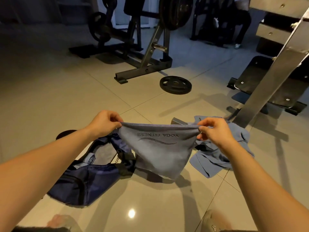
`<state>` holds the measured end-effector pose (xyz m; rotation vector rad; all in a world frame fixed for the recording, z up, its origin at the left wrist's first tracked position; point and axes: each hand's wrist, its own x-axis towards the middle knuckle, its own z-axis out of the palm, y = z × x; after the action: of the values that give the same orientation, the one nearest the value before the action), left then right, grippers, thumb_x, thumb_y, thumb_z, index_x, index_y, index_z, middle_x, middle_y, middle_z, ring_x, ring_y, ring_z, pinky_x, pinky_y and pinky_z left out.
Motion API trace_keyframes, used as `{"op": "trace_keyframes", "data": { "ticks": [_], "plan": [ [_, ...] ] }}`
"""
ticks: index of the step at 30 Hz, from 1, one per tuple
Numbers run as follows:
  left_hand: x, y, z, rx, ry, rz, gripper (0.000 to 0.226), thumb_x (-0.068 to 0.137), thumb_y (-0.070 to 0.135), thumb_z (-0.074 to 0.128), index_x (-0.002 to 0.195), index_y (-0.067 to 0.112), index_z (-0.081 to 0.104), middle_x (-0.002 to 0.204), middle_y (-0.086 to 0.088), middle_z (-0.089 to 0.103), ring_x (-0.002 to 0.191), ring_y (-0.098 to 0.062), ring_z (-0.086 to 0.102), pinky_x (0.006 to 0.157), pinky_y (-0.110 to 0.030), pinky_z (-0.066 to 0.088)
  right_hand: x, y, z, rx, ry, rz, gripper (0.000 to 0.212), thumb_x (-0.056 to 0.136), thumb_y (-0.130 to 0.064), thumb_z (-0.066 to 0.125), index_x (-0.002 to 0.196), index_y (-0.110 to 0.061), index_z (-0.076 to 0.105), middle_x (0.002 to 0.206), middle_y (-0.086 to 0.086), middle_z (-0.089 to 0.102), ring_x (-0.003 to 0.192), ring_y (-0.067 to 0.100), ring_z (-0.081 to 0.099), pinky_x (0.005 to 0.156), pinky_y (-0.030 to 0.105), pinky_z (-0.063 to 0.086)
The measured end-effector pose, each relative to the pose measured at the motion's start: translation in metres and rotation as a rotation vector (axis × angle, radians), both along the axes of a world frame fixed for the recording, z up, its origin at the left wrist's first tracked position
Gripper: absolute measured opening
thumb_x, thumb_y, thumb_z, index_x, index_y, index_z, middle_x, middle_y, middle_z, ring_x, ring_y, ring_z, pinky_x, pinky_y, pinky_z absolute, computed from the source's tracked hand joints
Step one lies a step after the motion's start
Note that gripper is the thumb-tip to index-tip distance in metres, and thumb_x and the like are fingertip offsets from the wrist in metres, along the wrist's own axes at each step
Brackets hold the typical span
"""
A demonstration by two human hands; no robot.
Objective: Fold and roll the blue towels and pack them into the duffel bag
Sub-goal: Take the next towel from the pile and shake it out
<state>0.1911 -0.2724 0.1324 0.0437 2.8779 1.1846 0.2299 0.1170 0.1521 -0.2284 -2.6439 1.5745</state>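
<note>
- The left hand (103,123) and the right hand (215,131) are both raised over the tiled floor (66,97). Each pinches one top corner of a blue towel (158,148), with fingers (117,122) and thumbs curled tight on the hem.
- Between the two sets of fingers the towel's top edge runs taut and nearly level. The rest hangs below them, narrowing to a loose lower corner close above the floor.
- The side of the towel facing the camera carries the words "YOGA FITNESS" upside down, with a wavy line beside them, just below the line between the fingers.
- Below and to the left of the left fingers, a dark blue duffel bag (83,181) lies on the floor with its top open. The hanging towel overlaps the bag's right end in view; whether they touch cannot be told.
- Inside the bag's opening something pale blue shows; what it is cannot be told.
- Below and to the right of the right fingers, a heap of blue towels (217,156) lies crumpled on the floor, partly hidden by that hand.
- Just beyond the taut edge, nearer the right fingers, the corner of a small grey box (178,122) pokes out.
- Well beyond the fingers a black weight plate (175,85) lies flat on the floor, in front of a dark rack (143,64).
- Far to the right of the right fingers a pale metal frame (267,84) slants upward.
</note>
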Motion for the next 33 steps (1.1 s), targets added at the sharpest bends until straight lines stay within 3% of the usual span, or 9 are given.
{"op": "trace_keyframes", "data": {
  "ticks": [4,6,13,16,20,22,26,30,33],
  "plan": [
    [0.004,0.006,-0.005,0.144,-0.084,0.032,0.007,0.093,-0.004,0.066,0.093,0.000,0.071,0.073,-0.012,0.071,0.056,-0.010,0.064,0.047,-0.013,0.045,0.003,0.008,-0.011,-0.317,-0.076,-0.007,0.013,0.097,0.008,0.055,0.099,0.003,0.066,0.083,0.024,0.069,0.070,0.033,0.073,0.066,0.036,0.063],
    [0.006,0.003,-0.011,0.266,-0.160,0.051,0.007,0.094,-0.008,0.062,0.097,-0.004,0.068,0.070,-0.014,0.070,0.054,-0.010,0.065,0.047,-0.015,0.047,0.005,0.012,-0.015,-0.391,-0.115,0.001,0.012,0.096,0.008,0.056,0.099,0.004,0.066,0.081,0.024,0.069,0.071,0.034,0.072,0.069,0.037,0.064],
    [0.002,0.009,-0.029,0.465,-0.251,0.052,0.009,0.099,-0.005,0.058,0.102,-0.001,0.065,0.081,-0.023,0.067,0.061,-0.017,0.070,0.057,-0.022,0.058,0.002,0.013,-0.028,-0.322,-0.156,-0.075,0.016,0.097,0.009,0.053,0.104,0.006,0.067,0.092,0.030,0.069,0.072,0.034,0.070,0.069,0.038,0.063],
    [-0.004,0.014,-0.033,0.464,-0.227,0.047,0.011,0.101,-0.002,0.055,0.105,-0.001,0.065,0.080,-0.022,0.067,0.065,-0.021,0.070,0.058,-0.025,0.059,0.001,0.012,-0.024,-0.387,-0.145,-0.146,0.015,0.096,0.010,0.053,0.101,0.006,0.066,0.091,0.029,0.069,0.080,0.038,0.072,0.070,0.038,0.064],
    [-0.007,0.027,-0.033,0.410,-0.118,0.064,0.015,0.104,0.000,0.050,0.100,0.003,0.064,0.077,-0.016,0.066,0.063,-0.019,0.069,0.059,-0.025,0.061,0.000,0.016,-0.029,-0.364,-0.265,-0.204,0.015,0.097,0.007,0.051,0.104,0.005,0.064,0.093,0.028,0.069,0.075,0.034,0.073,0.061,0.035,0.064],
    [-0.011,0.035,-0.035,0.391,-0.074,0.068,0.015,0.104,0.001,0.048,0.101,0.001,0.064,0.080,-0.017,0.066,0.065,-0.020,0.068,0.063,-0.028,0.061,-0.004,0.015,-0.036,-0.338,-0.286,-0.253,0.016,0.097,0.006,0.049,0.103,0.005,0.064,0.093,0.029,0.070,0.078,0.036,0.074,0.069,0.040,0.064],
    [-0.019,0.044,-0.032,0.450,-0.007,0.100,0.017,0.104,0.000,0.049,0.100,0.003,0.065,0.094,-0.018,0.069,0.081,-0.024,0.069,0.078,-0.031,0.061,-0.016,0.012,-0.037,-0.376,-0.132,-0.299,0.014,0.095,0.009,0.052,0.092,0.003,0.065,0.099,0.030,0.069,0.087,0.039,0.073,0.081,0.042,0.062],
    [-0.018,0.046,-0.016,0.490,0.044,0.108,0.022,0.101,-0.004,0.048,0.093,0.003,0.068,0.090,-0.013,0.070,0.083,-0.020,0.068,0.075,-0.021,0.058,-0.014,0.018,-0.018,-0.438,0.005,-0.295,0.018,0.091,0.012,0.054,0.087,0.003,0.069,0.091,0.022,0.071,0.086,0.033,0.073,0.070,0.029,0.061],
    [-0.006,0.047,-0.011,0.484,-0.044,0.046,0.031,0.090,-0.011,0.044,0.074,0.005,0.065,0.079,-0.014,0.067,0.081,-0.027,0.062,0.082,-0.040,0.055,0.001,0.018,-0.013,-0.437,0.014,-0.347,0.014,0.087,0.011,0.055,0.086,0.005,0.068,0.089,0.023,0.070,0.079,0.035,0.072,0.062,0.028,0.060]
  ]
}}
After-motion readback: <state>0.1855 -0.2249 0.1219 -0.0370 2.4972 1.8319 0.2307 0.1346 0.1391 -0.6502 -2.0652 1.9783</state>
